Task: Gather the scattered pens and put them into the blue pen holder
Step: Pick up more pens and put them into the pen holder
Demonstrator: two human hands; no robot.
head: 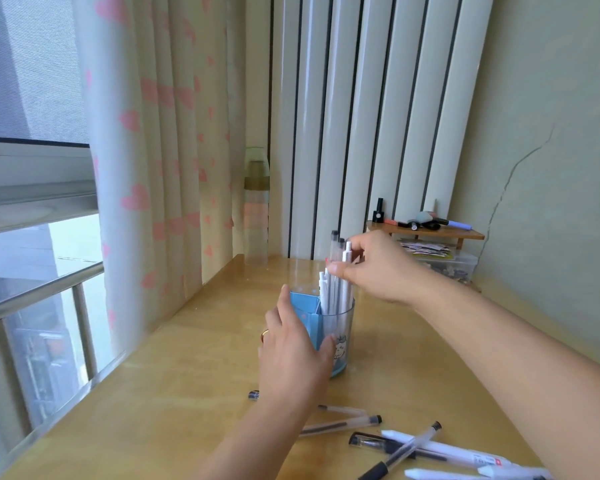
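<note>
The blue pen holder (343, 336) stands upright in the middle of the wooden desk (413, 368). My left hand (293, 355) wraps its left side. Several white pens (333, 289) stand inside it. My right hand (378, 268) pinches the tops of a few of those pens above the holder's rim. More pens lie scattered on the desk in front: two clear pens (340, 422) just right of my left forearm, and a crossed pile of white and black pens (426, 448) at the lower right.
A small wooden shelf (426, 233) with bottles and markers stands at the back right, over a clear box (447, 263) of small items. A tall clear bottle (256, 209) stands by the curtain at the back. The desk's left edge runs along the window.
</note>
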